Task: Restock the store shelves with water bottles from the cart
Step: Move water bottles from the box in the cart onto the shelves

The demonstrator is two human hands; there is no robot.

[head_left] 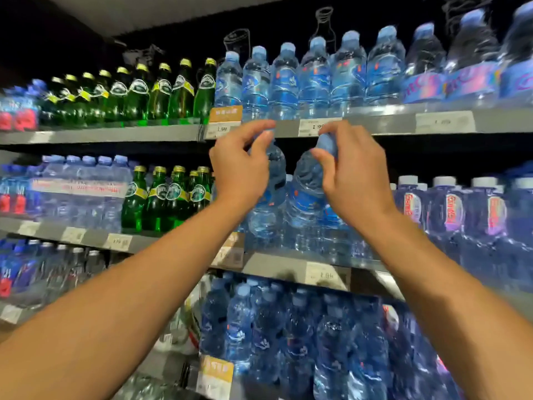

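1. Head view: two blue-capped water bottles, left bottle [272, 180] and right bottle [307, 186], hang at the middle shelf [288, 264], just under the top shelf edge [383, 127], w/ the right one tilted.
2. Step, I judge: placing both into the blue-bottle row; next needs lowering them upright into a gap.
3. Left hand [240, 166] pinches one cap, right hand [350, 168] the other; hands near, not touching, arms stretched fwd.
4. Green glass bottles [161, 197] stand to the left.
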